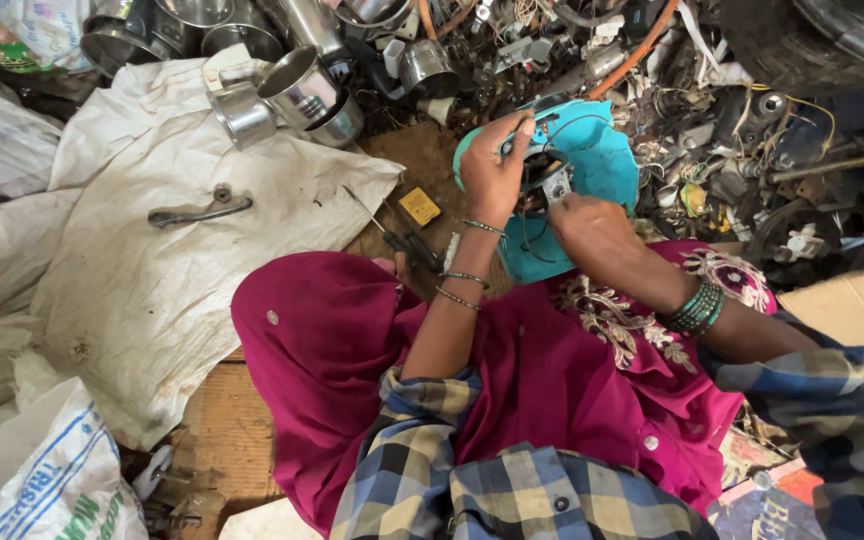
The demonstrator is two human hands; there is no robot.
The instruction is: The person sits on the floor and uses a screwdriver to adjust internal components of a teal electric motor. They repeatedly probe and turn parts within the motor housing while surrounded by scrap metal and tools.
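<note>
A turquoise plastic appliance housing (pixel 607 160) rests on my lap, its open inside showing wires and a small dark part. My left hand (pixel 493 172) grips its left rim, thumb near the top edge. My right hand (pixel 592 228) is closed over the housing's lower middle, fingers tucked into the opening; what it pinches is hidden. Both wrists carry bangles. A magenta cloth (pixel 332 350) covers my knees beneath the housing.
A screwdriver (pixel 392 230) and a small yellow block (pixel 419 206) lie just left of the housing. Steel cups (pixel 302 90) stand at top left on a white sack (pixel 152 260) bearing a grey metal handle (pixel 199 211). Tangled wires and scrap parts (pixel 732 110) crowd the top right.
</note>
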